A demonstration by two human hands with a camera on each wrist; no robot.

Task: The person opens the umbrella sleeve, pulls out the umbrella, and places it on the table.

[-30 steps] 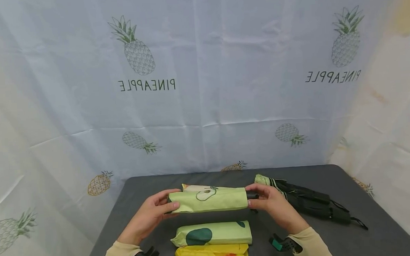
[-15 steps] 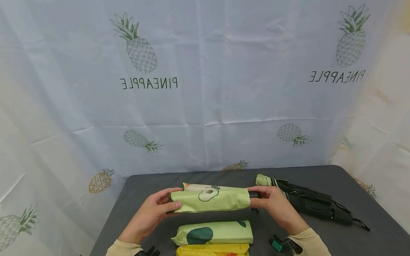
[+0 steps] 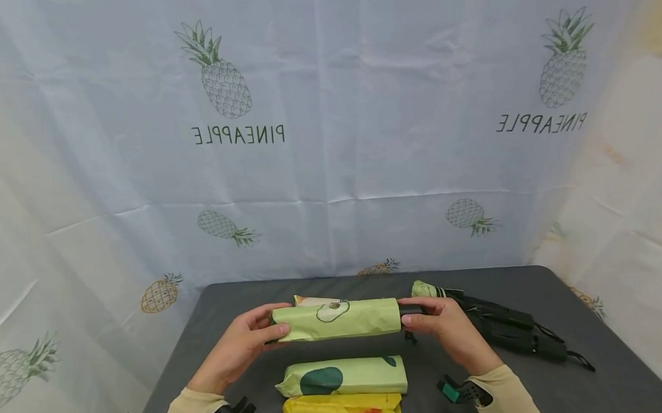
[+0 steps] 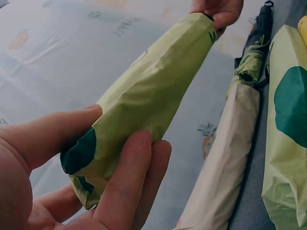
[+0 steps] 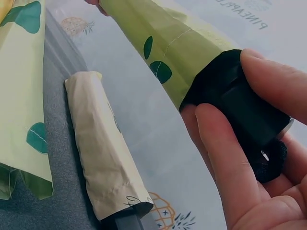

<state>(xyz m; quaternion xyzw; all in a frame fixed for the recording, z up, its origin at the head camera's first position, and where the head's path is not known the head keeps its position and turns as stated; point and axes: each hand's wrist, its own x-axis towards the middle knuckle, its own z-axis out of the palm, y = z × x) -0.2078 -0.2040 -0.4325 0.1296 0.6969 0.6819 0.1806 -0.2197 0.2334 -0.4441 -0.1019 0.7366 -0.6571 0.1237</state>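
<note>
1. From where I stand, the gray table (image 3: 594, 392) is crowded: were the raised piece dropped, it could knock the second green sleeve (image 3: 360, 378) or the yellow package (image 3: 318, 410) in front of it.
2. The dark furled umbrellas (image 3: 514, 328) slant away close by the right hand (image 3: 442, 328); a careless swing that way could shove them or catch their cords.
3. The pale green umbrella (image 3: 336, 322) is held level above the table, an end in each hand. If one hand lets go early, I'd expect it to tip.
4. The cream-sleeved umbrella (image 5: 110, 148) lies just beyond; lowering without care might roll it.
5. The left hand (image 3: 240, 346) pinches only the sleeve's left end, where the cloth sags in folds; smooth fabric could slide through the fingers.
6. The right hand's narrow grip is on the black handle (image 5: 235, 100); pulling the hands apart might draw it from the sleeve.
7. A small dark loop (image 5: 271, 163) dangles at the handle's end and could snag a finger.
</note>
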